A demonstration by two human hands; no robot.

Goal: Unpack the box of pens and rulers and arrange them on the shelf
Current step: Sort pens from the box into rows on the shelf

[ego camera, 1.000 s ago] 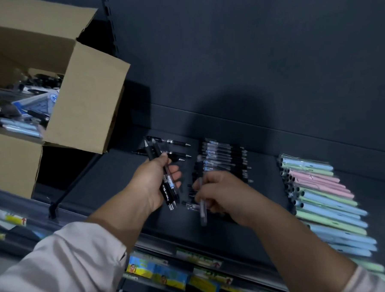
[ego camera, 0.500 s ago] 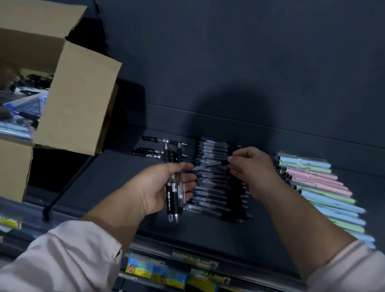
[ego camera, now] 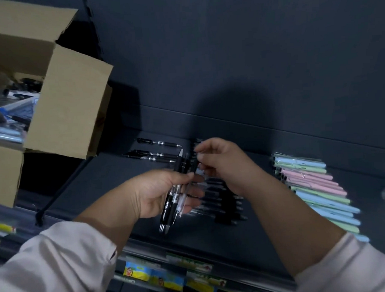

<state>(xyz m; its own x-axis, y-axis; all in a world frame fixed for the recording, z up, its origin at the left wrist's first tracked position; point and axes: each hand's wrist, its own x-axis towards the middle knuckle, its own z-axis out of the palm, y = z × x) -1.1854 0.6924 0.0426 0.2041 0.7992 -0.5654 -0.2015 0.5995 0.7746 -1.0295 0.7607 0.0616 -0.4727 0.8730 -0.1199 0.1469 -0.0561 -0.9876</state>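
Left hand (ego camera: 158, 192) clasps black pens (ego camera: 168, 210); right hand (ego camera: 221, 166), at their two o'clock, curls beside their upper ends, grip unclear.

Shelf: dark flat shelf (ego camera: 104, 184) against a dark back panel.
Left rear: a few black pens (ego camera: 158, 143) lying sideways, tips pointing right.
Middle: a close row of black-and-clear pens (ego camera: 225, 202), partly hidden.
Right: a row of wrapped pastel pens (ego camera: 316, 190) in blue, green and pink.
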